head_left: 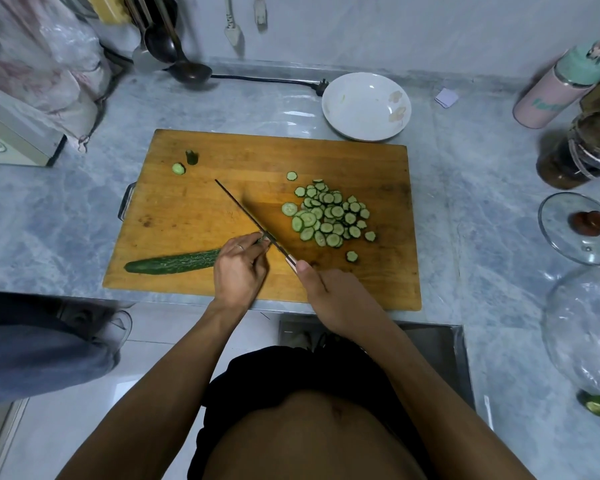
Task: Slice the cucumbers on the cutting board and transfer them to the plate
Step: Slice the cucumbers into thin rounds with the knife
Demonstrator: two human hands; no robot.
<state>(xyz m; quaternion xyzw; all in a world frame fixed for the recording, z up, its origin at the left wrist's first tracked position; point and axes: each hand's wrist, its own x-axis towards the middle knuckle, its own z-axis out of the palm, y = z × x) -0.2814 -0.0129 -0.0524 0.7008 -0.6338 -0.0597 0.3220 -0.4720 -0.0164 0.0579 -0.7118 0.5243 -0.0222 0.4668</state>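
- Marbled grey stone formed the counter (465, 188), on which everything was laid out within arm's reach.
- Wood was the material of the cutting board (257, 161), set square to the counter's front edge so that cutting could be done straight ahead.
- The white plate (366, 105) was placed just beyond the board's far right corner, apparently kept close for the transfer; no slices were seen on it, so that step was judged not yet begun.
- The cucumber (174, 264) was laid lengthwise along the board's near left side, its cut end held under the left hand (239, 268), whose fingers were curled round it, probably to steady it and keep the tips back from the blade.
- The knife (250, 218) was gripped at its handle by the right hand (329, 296), with the blade set against the left fingers at the cucumber's end.
- A pile of slices (329, 216) was gathered on the right of the board, clear of the blade's path.
- Two end pieces (184, 163) were left at the far left, seemingly set aside as waste.
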